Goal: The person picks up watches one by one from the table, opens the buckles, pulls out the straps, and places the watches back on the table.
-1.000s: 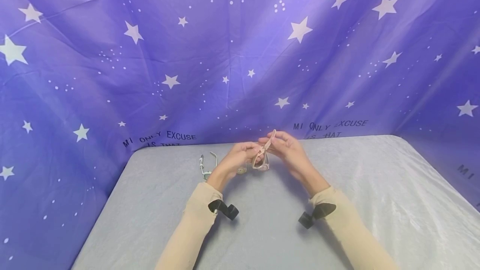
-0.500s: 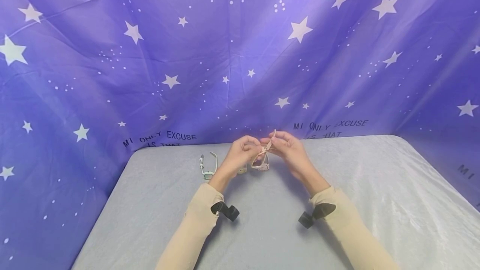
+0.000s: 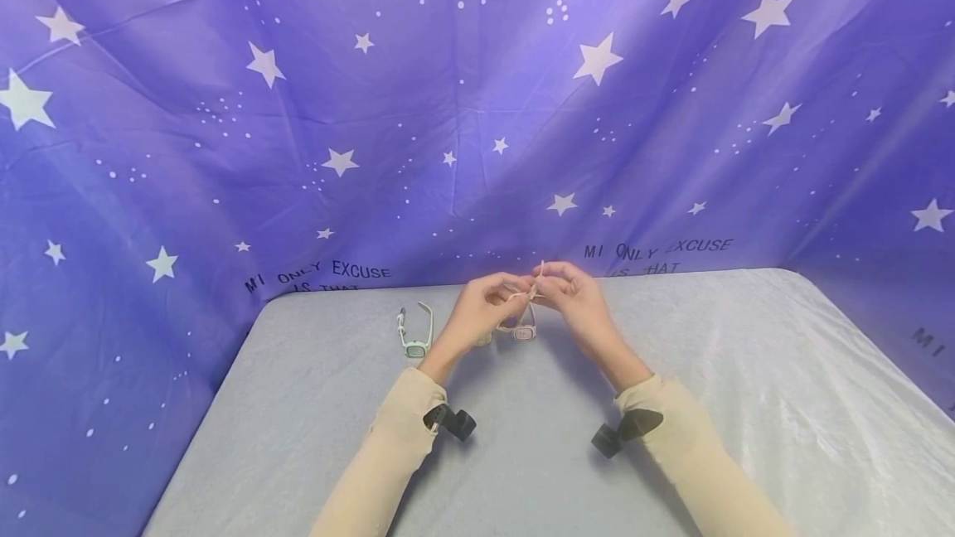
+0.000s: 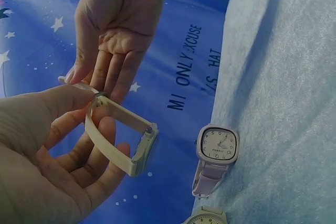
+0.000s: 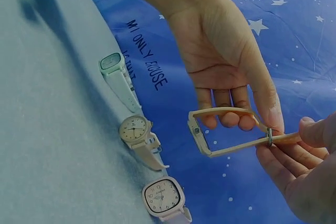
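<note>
Both hands hold a cream wristwatch [image 4: 107,144] up over the table's far side, its strap closed into a loop. My left hand [image 3: 479,305] pinches the strap with thumb and fingers beside the metal buckle [image 5: 270,137]. The strap's free end passes through that buckle, and my right hand [image 3: 580,307] pinches it. In the right wrist view the watch case [image 5: 198,136] appears edge-on at the far end of the loop, its dial turned away. From the head view, the left hand's fingers cover most of this loop.
Three more watches lie in a row on the grey cloth-covered table [image 3: 537,454]: a mint-green one [image 5: 111,62], a round cream one [image 5: 134,129] and a pale pink square one [image 5: 164,195]. Behind the far edge hangs a purple curtain [image 3: 418,106] with stars.
My left hand has shifted slightly right and its fingers have closed in beside the right hand. The held watch has turned, so less of its loop shows. The right hand stays nearly still.
</note>
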The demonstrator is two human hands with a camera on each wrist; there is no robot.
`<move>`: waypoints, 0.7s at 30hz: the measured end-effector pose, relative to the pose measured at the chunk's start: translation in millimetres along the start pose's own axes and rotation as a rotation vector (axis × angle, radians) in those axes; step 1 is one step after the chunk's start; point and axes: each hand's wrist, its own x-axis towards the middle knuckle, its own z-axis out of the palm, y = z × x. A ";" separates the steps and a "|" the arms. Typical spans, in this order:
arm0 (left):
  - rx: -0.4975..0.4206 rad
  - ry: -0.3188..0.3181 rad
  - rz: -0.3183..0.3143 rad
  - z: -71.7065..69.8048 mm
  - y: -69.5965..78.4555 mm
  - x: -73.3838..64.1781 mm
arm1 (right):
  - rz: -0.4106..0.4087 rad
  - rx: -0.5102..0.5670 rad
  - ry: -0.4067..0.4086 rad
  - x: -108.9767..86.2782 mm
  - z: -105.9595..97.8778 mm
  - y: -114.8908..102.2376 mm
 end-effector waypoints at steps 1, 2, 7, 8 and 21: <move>0.006 -0.001 0.002 0.2 0.1 0.0 | -0.005 -0.006 0.002 -0.2 0.4 0.0; 0.013 0.000 0.003 0.3 0.1 0.1 | -0.009 -0.010 0.003 -0.4 0.8 0.1; 0.018 0.000 -0.002 0.3 0.3 0.7 | -0.025 -0.001 0.000 -1.2 2.2 0.6; 0.018 0.002 -0.003 0.2 0.3 0.8 | -0.025 -0.001 -0.001 -1.3 2.3 0.7; -0.012 0.015 -0.004 0.3 1.3 0.5 | -0.038 -0.004 -0.008 -0.9 3.2 0.9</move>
